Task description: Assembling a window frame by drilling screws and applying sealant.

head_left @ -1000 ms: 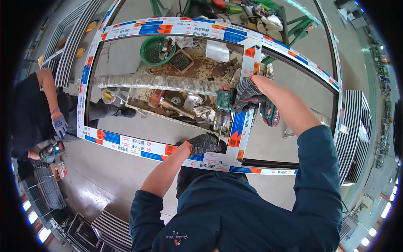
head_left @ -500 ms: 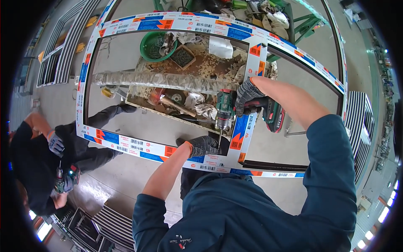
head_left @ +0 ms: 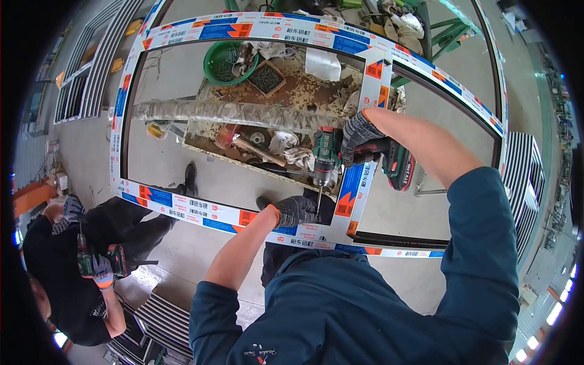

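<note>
1. Both my gloved hands work at the taped window frame (head_left: 201, 210) in the head view: my right hand (head_left: 360, 137) is wrapped tight around the green cordless drill (head_left: 328, 157), bit pointing down at the frame's lower rail.
2. My left hand (head_left: 295, 210) presses closed on that rail, touching the bit's tip.
3. A crouching co-worker (head_left: 73, 274) holds another drill (head_left: 115, 260) at lower left.

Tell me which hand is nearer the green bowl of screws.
Right. The right hand grips the drill just below and right of the green bowl; the left hand rests lower, on the frame.
</note>
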The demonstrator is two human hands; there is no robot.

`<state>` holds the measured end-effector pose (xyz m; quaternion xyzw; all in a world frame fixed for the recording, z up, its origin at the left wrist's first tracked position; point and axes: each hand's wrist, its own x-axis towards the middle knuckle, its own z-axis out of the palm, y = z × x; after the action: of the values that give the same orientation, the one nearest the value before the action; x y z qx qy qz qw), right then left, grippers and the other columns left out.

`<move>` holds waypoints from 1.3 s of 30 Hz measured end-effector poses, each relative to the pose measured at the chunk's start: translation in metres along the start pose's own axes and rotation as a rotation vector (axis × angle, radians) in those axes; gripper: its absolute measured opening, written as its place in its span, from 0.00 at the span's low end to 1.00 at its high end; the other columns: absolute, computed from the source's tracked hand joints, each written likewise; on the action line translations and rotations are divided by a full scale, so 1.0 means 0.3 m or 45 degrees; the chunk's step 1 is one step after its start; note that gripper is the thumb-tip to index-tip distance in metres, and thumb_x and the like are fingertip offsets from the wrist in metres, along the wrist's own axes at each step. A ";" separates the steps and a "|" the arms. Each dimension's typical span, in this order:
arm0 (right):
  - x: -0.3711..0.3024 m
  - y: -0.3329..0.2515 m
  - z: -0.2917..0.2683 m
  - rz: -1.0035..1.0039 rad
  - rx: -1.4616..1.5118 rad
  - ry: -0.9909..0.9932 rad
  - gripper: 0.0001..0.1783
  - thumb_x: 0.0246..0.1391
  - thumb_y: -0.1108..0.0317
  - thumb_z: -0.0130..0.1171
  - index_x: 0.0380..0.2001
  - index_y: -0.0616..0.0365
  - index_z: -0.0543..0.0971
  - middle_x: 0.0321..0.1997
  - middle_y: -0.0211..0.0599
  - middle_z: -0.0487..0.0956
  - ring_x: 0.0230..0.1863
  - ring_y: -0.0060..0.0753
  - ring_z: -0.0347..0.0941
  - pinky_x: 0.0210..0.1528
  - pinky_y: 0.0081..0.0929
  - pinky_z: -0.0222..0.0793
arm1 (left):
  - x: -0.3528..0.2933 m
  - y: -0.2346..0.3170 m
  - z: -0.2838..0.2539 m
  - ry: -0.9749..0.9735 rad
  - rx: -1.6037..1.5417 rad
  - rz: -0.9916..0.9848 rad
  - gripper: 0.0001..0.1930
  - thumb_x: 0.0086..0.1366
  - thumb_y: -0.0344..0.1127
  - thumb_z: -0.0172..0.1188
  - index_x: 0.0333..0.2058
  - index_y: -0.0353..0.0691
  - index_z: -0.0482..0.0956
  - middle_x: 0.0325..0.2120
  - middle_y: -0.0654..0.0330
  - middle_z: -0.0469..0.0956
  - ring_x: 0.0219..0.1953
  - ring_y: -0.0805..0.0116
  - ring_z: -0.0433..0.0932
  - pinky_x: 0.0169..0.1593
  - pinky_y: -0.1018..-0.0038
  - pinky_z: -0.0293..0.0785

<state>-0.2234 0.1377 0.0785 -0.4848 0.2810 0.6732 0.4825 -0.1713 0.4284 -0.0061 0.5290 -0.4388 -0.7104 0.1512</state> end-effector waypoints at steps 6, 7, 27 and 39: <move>0.035 0.007 -0.018 -0.029 -0.063 -0.045 0.14 0.49 0.62 0.62 0.15 0.53 0.73 0.16 0.31 0.71 0.18 0.27 0.65 0.25 0.30 0.62 | 0.031 -0.048 0.015 -0.017 0.026 -0.024 0.16 0.60 0.39 0.60 0.41 0.33 0.79 0.38 0.48 0.80 0.41 0.56 0.77 0.48 0.66 0.72; 0.034 0.007 -0.021 -0.033 -0.080 -0.058 0.14 0.50 0.62 0.61 0.15 0.53 0.74 0.16 0.30 0.71 0.18 0.27 0.65 0.26 0.30 0.63 | 0.034 -0.057 0.017 0.006 0.081 0.014 0.16 0.59 0.38 0.60 0.42 0.33 0.79 0.39 0.48 0.80 0.42 0.56 0.77 0.49 0.67 0.72; -0.004 0.002 0.013 -0.082 -0.038 0.011 0.14 0.49 0.61 0.61 0.14 0.53 0.73 0.15 0.31 0.71 0.17 0.28 0.64 0.25 0.31 0.62 | -0.002 -0.014 -0.011 -0.066 -0.095 0.044 0.12 0.60 0.35 0.60 0.41 0.36 0.81 0.38 0.51 0.81 0.41 0.62 0.79 0.49 0.70 0.72; -0.002 0.014 0.002 -0.103 -0.012 -0.016 0.13 0.48 0.62 0.63 0.16 0.53 0.74 0.15 0.30 0.71 0.18 0.27 0.65 0.25 0.29 0.62 | -0.005 -0.020 -0.018 -0.060 -0.148 0.042 0.14 0.61 0.38 0.60 0.42 0.35 0.81 0.38 0.51 0.81 0.41 0.60 0.79 0.50 0.69 0.71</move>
<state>-0.2275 0.1363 0.0789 -0.4938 0.2549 0.6576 0.5087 -0.1646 0.4303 -0.0102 0.4951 -0.4090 -0.7443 0.1831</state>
